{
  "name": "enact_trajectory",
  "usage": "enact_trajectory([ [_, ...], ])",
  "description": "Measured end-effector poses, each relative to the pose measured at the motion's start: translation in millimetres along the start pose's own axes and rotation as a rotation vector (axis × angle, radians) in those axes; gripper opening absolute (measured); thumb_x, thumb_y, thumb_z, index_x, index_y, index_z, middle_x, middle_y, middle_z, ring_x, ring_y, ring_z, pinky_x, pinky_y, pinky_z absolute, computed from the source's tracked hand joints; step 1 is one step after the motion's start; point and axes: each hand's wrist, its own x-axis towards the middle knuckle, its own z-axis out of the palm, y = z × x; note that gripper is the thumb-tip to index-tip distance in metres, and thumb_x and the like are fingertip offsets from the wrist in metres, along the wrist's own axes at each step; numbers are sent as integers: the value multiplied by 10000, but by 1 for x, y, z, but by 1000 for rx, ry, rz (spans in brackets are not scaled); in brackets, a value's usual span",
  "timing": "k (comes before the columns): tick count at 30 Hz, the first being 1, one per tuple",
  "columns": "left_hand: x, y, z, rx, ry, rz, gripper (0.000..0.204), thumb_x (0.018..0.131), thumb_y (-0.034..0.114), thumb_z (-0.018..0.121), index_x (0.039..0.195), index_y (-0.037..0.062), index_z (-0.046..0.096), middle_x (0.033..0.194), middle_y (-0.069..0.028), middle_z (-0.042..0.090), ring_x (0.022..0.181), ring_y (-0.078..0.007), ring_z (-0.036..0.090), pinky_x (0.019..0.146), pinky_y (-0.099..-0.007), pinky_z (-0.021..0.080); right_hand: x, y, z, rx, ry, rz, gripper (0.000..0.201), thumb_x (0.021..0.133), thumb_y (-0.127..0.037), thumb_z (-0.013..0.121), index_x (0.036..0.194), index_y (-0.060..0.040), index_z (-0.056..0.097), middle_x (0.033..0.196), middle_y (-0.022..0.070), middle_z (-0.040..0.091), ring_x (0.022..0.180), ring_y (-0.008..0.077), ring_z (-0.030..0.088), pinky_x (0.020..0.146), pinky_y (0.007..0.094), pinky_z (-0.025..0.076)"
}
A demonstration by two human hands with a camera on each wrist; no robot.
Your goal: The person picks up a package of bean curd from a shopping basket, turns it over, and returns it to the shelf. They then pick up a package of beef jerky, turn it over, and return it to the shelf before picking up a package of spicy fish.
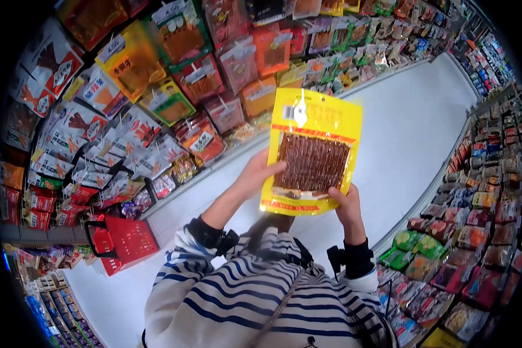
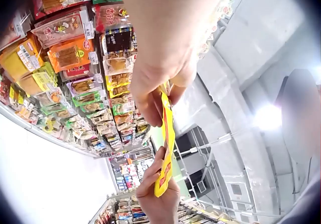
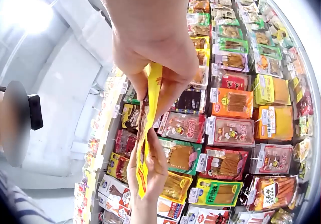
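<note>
A yellow snack packet (image 1: pixel 311 152) with a clear window showing dark brown strips is held up in front of the chest, over the aisle. My left hand (image 1: pixel 256 176) grips its left edge, thumb on the front near the window. At the lower right edge my right hand (image 1: pixel 349 207) pinches it, thumb on the front and fingers behind. Seen edge-on in the left wrist view, the packet (image 2: pixel 166 143) runs between the left hand (image 2: pixel 163 91) and the right hand (image 2: pixel 156 191). The right wrist view likewise shows both hands on the thin packet (image 3: pixel 148 128).
A red shopping basket (image 1: pixel 126 243) with a black handle stands on the white floor (image 1: pixel 412 110) at the left. Hanging snack packets (image 1: pixel 200 78) fill the rack ahead and left. More bagged goods (image 1: pixel 458 243) line the shelf on the right.
</note>
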Motion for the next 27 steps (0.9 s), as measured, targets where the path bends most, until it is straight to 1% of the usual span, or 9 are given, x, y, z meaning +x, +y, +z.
enact_trajectory([
  [6,103,-6,12,-99,-1,25,429,781,7,537,1178,18,373,1075,-46,504,955,-108,498,821,-253,415,92,-29,-65,-185,42,-38,262,768,-66,559,1007,19,498,939,70,558,849,127,529,749,239,419],
  [8,143,-5,18,-13,50,81,418,783,3,533,1171,15,378,1074,-43,504,948,-100,495,816,-249,413,121,-67,-70,-128,114,-7,408,768,-3,530,1146,-7,378,980,74,535,939,147,507,785,255,411],
  [10,180,-5,25,104,100,144,408,784,0,532,1163,12,383,1071,-42,504,942,-92,490,814,-244,409,154,-82,-93,-341,206,-280,445,770,3,517,1176,-23,339,1092,92,470,1014,159,463,810,277,416],
  [13,233,0,39,328,166,283,363,790,-5,523,1131,3,396,1059,-42,501,942,-88,475,823,-233,390,186,-115,-115,-488,255,-481,415,772,6,507,1161,-37,368,1173,97,403,1069,174,420,821,294,427],
  [17,285,16,71,500,288,421,324,800,6,514,1100,-5,392,1038,-51,499,943,-104,469,826,-238,378,224,-153,-106,-388,-26,-497,394,767,-8,507,1145,-54,405,1202,86,385,1126,191,382,835,298,431],
  [21,323,21,99,588,427,535,327,774,75,546,1076,-6,450,985,-142,541,925,-233,527,773,-299,409,263,-172,-102,-253,-172,-518,593,754,-46,548,1267,-92,254,1314,72,255,1207,211,284,920,359,359],
  [24,339,31,129,809,395,469,323,777,63,535,1086,1,466,1057,-148,538,979,-260,530,766,-290,433,284,-186,-114,-101,-250,-505,665,742,-51,571,1290,-88,195,1316,88,242,1209,218,276,947,382,319],
  [25,354,27,131,796,280,634,390,729,1,550,1112,23,474,1126,-135,508,1041,-263,494,795,-288,444,293,-184,-125,-58,-273,-482,677,738,-49,578,1291,-82,189,1310,95,249,1203,219,286,951,382,310],
  [27,376,26,144,991,281,761,457,679,-33,566,1122,29,472,1148,-128,493,1063,-257,475,831,-304,432,313,-175,-149,18,-284,-452,660,730,-32,588,1273,-41,212,1275,117,293,1167,212,330,942,356,312],
])
